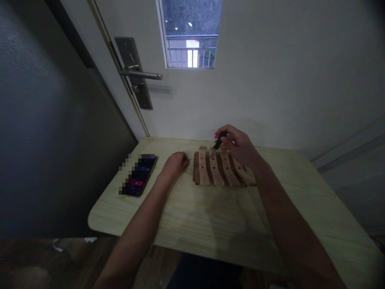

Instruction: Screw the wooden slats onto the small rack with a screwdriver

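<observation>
Four curved, round-holed pale strips [217, 176]; right grip [240, 146] holds a black-handled tool [217, 143].

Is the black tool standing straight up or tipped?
Tipped. The right hand holds the tool at a slant, its top leaning right of its lower end.

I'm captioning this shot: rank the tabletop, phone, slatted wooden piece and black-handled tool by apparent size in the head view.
1. Tabletop
2. Slatted wooden piece
3. Phone
4. Black-handled tool, partly covered by the right hand
</observation>
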`<state>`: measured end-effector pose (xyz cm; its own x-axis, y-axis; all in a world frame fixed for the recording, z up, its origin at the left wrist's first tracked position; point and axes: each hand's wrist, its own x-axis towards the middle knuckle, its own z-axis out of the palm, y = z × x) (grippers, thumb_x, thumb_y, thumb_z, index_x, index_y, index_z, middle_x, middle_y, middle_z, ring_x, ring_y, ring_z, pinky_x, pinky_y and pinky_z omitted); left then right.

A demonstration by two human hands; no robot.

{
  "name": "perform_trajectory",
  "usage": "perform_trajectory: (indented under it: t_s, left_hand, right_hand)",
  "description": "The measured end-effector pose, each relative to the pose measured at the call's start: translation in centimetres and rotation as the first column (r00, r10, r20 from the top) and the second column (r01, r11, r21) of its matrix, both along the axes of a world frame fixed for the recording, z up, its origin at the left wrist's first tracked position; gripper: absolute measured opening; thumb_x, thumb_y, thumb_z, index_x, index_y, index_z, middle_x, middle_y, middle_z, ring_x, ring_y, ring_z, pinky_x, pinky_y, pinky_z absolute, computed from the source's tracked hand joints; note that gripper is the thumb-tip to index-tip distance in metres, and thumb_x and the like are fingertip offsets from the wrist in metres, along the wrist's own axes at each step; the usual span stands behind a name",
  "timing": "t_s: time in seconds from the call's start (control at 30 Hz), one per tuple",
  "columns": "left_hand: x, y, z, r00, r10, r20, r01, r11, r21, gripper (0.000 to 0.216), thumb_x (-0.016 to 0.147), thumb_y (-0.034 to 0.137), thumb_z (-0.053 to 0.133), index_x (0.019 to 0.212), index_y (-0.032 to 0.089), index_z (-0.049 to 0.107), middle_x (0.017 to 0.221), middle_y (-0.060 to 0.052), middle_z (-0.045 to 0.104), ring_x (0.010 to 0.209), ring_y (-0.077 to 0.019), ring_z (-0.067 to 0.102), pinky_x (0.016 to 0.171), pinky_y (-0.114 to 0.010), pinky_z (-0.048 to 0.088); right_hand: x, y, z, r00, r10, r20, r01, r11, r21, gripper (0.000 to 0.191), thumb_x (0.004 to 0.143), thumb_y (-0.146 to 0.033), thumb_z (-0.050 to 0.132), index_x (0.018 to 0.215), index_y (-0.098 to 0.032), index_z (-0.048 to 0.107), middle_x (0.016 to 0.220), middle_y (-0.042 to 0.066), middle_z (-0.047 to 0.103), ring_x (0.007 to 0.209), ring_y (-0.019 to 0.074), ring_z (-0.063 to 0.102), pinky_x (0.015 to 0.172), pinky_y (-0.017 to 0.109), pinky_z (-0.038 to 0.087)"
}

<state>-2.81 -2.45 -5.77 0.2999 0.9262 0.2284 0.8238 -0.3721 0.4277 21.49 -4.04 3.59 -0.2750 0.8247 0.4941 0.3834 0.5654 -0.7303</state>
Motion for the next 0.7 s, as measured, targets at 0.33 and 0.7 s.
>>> perform_trajectory:
  t_s: [0.33, 0.7]
  left_hand:
    - [2.0, -0.9, 1.7, 0.874, -0.242, 0.422, 0.089, 0.932, 0.350, 0.011, 0.088, 0.017, 0.062, 0.094, 0.016, 0.072, 0.082, -0.005, 0.071, 0.072, -0.0132, 0.062, 0.065, -0.024, 0.049]
    - [3.2, -0.8, 0.6, 0.912, -0.249, 0.326, 0.117, 0.919, 0.376, 0.012, 0.085, 0.011, 0.068, 0.095, 0.017, 0.070, 0.086, -0.003, 0.073, 0.076, -0.0149, 0.065, 0.071, -0.027, 0.052]
  right_hand:
    - [0.0, -0.1, 0.1, 1.000, 0.022, 0.014, -0.022, 0.999, 0.035, 0.011, 0.090, -0.029, 0.052, 0.093, -0.020, 0.058, 0.088, 0.003, 0.063, 0.073, 0.0126, 0.058, 0.065, 0.028, 0.050]
    - [0.1, 0.0, 0.0, 0.999, 0.026, -0.021, -0.025, 0.999, 0.031, 0.015, 0.090, -0.034, 0.052, 0.093, -0.020, 0.058, 0.088, 0.003, 0.064, 0.074, 0.0131, 0.060, 0.065, 0.028, 0.051]
